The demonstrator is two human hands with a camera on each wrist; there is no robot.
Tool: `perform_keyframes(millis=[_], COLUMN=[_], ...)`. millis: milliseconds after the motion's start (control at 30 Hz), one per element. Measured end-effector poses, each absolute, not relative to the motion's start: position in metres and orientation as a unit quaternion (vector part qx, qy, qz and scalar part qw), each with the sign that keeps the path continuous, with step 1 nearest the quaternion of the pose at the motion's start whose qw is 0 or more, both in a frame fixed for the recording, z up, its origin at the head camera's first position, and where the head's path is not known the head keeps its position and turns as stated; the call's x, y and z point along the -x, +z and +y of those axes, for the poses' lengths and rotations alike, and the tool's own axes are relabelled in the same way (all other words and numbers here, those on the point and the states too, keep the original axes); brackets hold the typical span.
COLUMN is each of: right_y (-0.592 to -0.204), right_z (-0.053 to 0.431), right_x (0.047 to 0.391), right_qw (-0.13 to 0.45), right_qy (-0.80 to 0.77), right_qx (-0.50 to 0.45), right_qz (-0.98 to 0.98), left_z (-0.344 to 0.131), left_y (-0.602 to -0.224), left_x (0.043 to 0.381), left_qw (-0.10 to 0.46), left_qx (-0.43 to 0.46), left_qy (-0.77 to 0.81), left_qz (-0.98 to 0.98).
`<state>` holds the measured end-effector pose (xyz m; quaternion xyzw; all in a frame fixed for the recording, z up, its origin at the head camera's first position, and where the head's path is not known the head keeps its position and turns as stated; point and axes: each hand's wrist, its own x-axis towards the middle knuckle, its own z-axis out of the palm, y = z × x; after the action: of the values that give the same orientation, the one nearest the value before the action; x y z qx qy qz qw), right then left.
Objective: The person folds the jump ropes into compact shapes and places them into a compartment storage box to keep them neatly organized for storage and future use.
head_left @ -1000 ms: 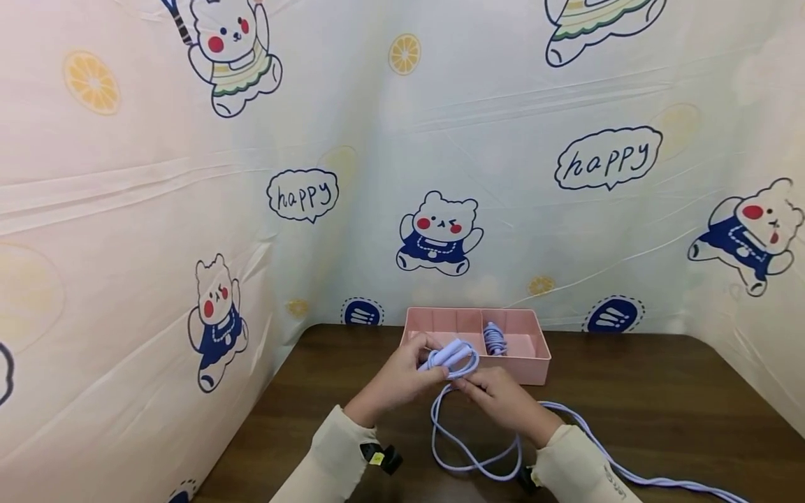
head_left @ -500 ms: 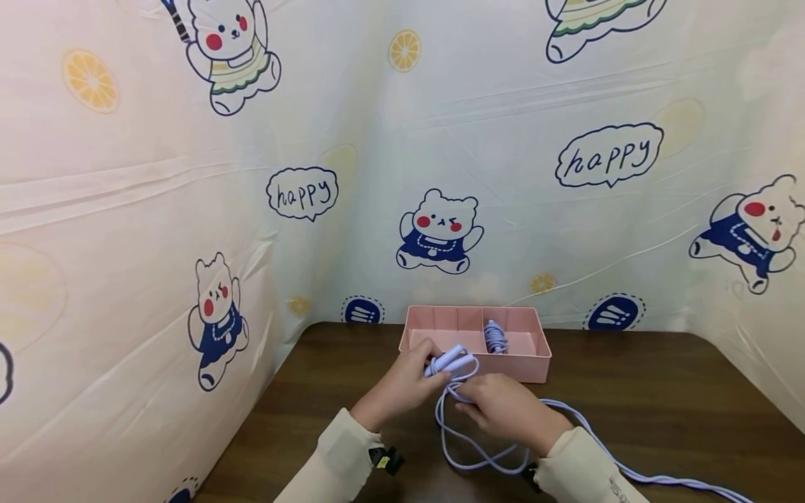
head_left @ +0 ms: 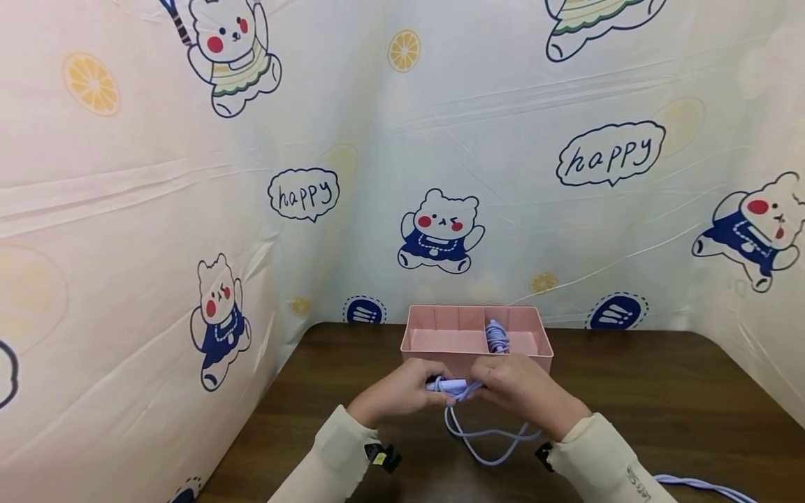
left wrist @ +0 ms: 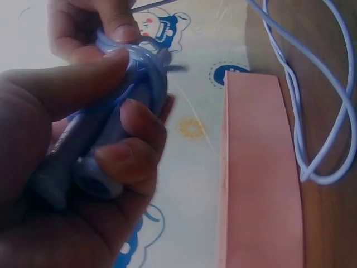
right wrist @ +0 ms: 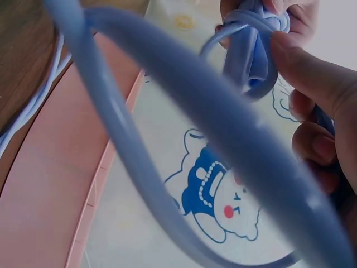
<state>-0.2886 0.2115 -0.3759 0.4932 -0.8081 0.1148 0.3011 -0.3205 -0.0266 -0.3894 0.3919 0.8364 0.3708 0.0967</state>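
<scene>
A pale blue-violet jump rope (head_left: 451,386) is held up between both hands, just in front of the pink box. My left hand (head_left: 402,392) grips its two handles (left wrist: 120,151) side by side, with the thumb over them; their flared ends show in the left wrist view. Turns of cord (left wrist: 148,64) wrap the handles' far end. My right hand (head_left: 525,391) holds cord close to that end, its thumb and fingers curled on it. A loose loop of cord (head_left: 492,461) hangs beneath the hands. In the right wrist view, blurred strands (right wrist: 184,95) cross near the camera.
The pink box (head_left: 443,342) with a divider stands at the table's back. In its right compartment lies another wound blue-violet bundle (head_left: 497,337). A trailing double cord (head_left: 701,483) runs off the dark wooden table (head_left: 629,391) at lower right. Printed cloth (head_left: 352,244) surrounds the back and sides.
My right hand has risen from below the handles to level with the left. The handles have tilted from slanting upward to nearly level. The left hand has dropped slightly, and the hanging loop has shifted.
</scene>
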Motion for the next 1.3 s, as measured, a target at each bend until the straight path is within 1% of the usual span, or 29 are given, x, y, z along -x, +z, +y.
perform_keyframes(millis=[100, 333, 667, 767, 900, 1167, 1300], right_y=[-0.377, -0.378, -0.394, -0.401, -0.415, -0.440, -0.442], right_z=[0.207, 0.204, 0.209, 0.210, 0.214, 0.212, 0.204], right_x=[0.288, 0.290, 0.304, 0.310, 0.319, 0.320, 0.315], right_qw=[0.307, 0.276, 0.208, 0.173, 0.130, 0.121, 0.135], right_qy=[0.108, 0.147, 0.270, 0.312, 0.371, 0.431, 0.422], right_qx=[-0.512, -0.516, -0.444, -0.437, -0.421, -0.372, -0.343], right_qz=[-0.795, -0.798, -0.829, -0.826, -0.818, -0.813, -0.828], left_z=[-0.022, -0.013, -0.011, -0.012, -0.018, -0.026, -0.024], left_y=[-0.389, -0.389, -0.390, -0.389, -0.385, -0.380, -0.379], left_x=[0.320, 0.316, 0.309, 0.309, 0.309, 0.309, 0.309], left_qw=[0.105, 0.117, 0.129, 0.128, 0.132, 0.104, 0.069], left_qx=[-0.412, -0.447, -0.427, -0.426, -0.405, -0.363, -0.391], left_qy=[0.322, 0.272, 0.347, 0.359, 0.396, 0.453, 0.444], left_qz=[0.846, 0.844, 0.825, 0.820, 0.813, 0.807, 0.803])
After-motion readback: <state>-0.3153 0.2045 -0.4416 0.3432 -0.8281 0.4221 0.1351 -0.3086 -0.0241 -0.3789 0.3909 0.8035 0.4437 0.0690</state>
